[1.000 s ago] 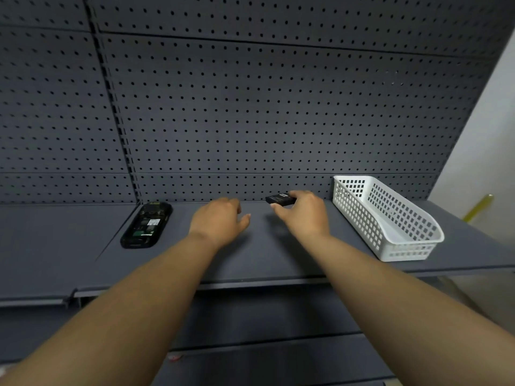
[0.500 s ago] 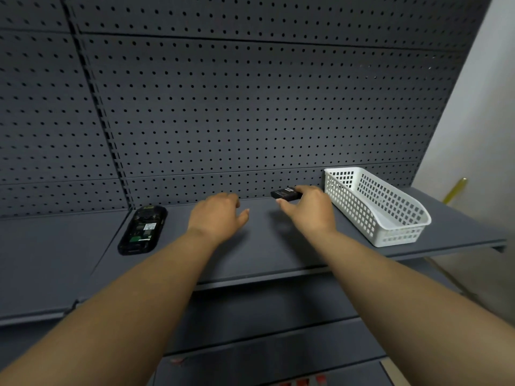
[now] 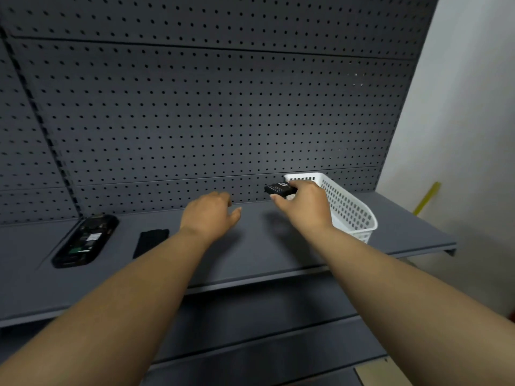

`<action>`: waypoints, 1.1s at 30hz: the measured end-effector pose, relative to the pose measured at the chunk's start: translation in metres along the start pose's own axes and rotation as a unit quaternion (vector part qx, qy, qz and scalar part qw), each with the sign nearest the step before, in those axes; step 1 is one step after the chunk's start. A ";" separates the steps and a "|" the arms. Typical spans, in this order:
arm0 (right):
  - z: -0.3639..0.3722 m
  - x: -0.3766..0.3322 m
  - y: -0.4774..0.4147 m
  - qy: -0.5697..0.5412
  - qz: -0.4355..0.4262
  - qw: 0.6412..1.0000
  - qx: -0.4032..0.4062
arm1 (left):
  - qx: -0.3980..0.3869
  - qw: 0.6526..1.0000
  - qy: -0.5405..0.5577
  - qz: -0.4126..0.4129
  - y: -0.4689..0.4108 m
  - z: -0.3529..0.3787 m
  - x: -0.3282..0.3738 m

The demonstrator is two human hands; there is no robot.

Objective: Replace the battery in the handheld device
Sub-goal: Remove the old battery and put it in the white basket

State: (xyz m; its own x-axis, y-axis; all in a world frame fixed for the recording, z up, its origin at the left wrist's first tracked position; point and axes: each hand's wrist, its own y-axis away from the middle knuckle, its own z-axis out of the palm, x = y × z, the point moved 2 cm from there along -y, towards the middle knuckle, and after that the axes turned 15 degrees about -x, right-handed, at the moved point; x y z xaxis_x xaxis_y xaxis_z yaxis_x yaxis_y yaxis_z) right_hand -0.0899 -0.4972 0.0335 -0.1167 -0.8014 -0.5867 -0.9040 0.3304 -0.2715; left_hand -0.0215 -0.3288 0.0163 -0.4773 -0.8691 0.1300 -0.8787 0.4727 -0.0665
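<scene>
A black handheld device (image 3: 85,240) lies on the grey shelf (image 3: 250,254) at the left, back side up with its battery bay uncovered. Just right of it lies a flat black cover (image 3: 150,242). My right hand (image 3: 303,206) holds a small black battery (image 3: 279,188) with a white label, lifted above the shelf beside the near end of a white basket. My left hand (image 3: 210,214) hovers over the middle of the shelf, fingers loosely apart, holding nothing.
The white perforated basket (image 3: 348,207) stands at the right of the shelf, behind my right hand. A grey pegboard wall (image 3: 209,121) backs the shelf. A white wall and a yellow strip (image 3: 426,197) are at far right. Lower shelves sit below.
My right hand has lifted the battery off the shelf and carried it right, toward the basket. The view has shifted, so the black cover beside the device now shows.
</scene>
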 end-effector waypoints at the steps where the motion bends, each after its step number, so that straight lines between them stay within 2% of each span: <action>1: -0.007 0.009 -0.003 0.000 -0.002 1.000 -0.001 | 0.000 1.000 0.002 -0.002 -0.003 0.002 0.011; 8: -0.052 0.070 -0.023 0.006 -0.001 1.000 -0.022 | 0.002 0.999 0.015 -0.031 -0.017 0.017 0.074; 16: -0.073 0.125 -0.032 -0.021 0.000 0.996 -0.084 | 0.011 0.996 0.035 -0.083 -0.024 0.034 0.116; 28: -0.057 0.134 -0.041 -0.017 0.048 0.981 -0.185 | 0.018 0.995 0.029 -0.096 -0.033 0.037 0.128; 33: -0.046 0.132 -0.045 0.026 0.080 0.972 -0.220 | 0.011 0.995 0.027 -0.095 -0.039 0.036 0.121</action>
State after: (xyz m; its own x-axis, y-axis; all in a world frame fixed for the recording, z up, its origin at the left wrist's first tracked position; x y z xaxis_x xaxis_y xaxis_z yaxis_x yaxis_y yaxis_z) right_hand -0.0833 -0.6407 0.0041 -0.2811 -0.7846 -0.5526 -0.9594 0.2173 0.1796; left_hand -0.0454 -0.4573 -0.0008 -0.3024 -0.9332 0.1943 -0.9532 0.2970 -0.0572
